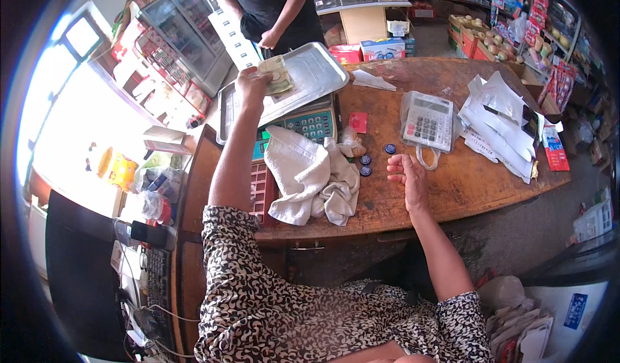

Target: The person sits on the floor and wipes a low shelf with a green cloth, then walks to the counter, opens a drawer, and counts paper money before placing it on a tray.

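Observation:
My left hand (252, 87) reaches out over a metal tray (312, 72) and grips a greenish banknote (274, 75). Under the tray is a digital scale whose keypad (310, 125) shows at its near side. A crumpled white towel (300, 174) lies just in front of the scale. My right hand (408, 178) hovers above the wooden desk with fingers apart and nothing in it. Closest to it are a blue bottle cap (390, 148) and a bagged white calculator (428, 121). Two more blue caps (365, 165) sit beside the towel.
Across the desk (378, 198) stands a person in black (276, 4). Papers (503, 125) and a red packet (555, 147) lie at the right. A red card (358, 122) rests near the scale. A keyboard (157, 285) and a dark monitor (80, 266) are at the left.

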Action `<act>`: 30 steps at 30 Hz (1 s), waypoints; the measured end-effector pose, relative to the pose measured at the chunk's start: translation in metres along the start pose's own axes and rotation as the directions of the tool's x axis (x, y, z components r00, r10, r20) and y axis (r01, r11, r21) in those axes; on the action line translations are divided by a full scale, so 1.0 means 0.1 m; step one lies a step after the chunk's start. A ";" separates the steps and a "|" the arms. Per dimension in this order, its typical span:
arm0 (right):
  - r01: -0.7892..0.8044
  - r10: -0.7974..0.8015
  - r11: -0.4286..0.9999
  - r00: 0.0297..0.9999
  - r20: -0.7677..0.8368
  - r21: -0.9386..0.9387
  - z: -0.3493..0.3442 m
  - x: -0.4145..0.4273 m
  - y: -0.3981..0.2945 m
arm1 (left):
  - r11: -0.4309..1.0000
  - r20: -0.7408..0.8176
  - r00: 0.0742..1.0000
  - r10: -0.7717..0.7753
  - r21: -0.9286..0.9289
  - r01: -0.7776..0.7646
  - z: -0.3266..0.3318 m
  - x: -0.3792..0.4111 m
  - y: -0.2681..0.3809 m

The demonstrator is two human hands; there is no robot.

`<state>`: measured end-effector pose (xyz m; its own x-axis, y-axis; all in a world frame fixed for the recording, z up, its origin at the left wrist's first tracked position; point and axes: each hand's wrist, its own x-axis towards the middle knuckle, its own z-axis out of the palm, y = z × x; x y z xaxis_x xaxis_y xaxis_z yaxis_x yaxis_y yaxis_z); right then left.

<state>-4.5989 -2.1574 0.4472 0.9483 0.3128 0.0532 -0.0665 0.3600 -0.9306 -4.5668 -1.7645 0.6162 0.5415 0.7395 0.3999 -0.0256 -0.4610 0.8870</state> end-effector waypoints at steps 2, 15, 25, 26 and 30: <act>0.000 0.000 1.000 1.000 0.000 -0.001 0.00 -0.01 0.01 | 0.999 0.001 0.999 -0.033 0.012 0.033 -0.01 0.04 -0.08; -0.017 0.017 0.999 1.000 0.007 0.044 0.00 0.02 0.04 | 0.960 -0.079 0.957 -0.279 -0.025 0.278 0.25 0.58 -0.41; -0.004 0.004 1.000 1.000 0.017 0.031 0.00 0.01 0.00 | 0.938 -0.016 0.939 -0.344 -0.054 0.343 0.24 0.67 -0.66; -0.001 0.001 1.000 1.000 0.014 0.029 0.00 0.01 -0.01 | 0.939 0.001 0.940 -0.340 -0.057 0.340 0.22 0.69 -0.68; -0.008 0.008 1.000 1.000 0.008 0.021 0.03 -0.01 -0.01 | 0.851 0.110 0.891 -0.441 -0.265 0.454 0.18 0.75 -0.83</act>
<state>-4.6003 -2.1554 0.4490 0.9453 0.3226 0.0484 -0.0809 0.3756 -0.9233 -4.5093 -1.6798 0.5689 0.5859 0.8082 -0.0603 0.0012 0.0736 0.9973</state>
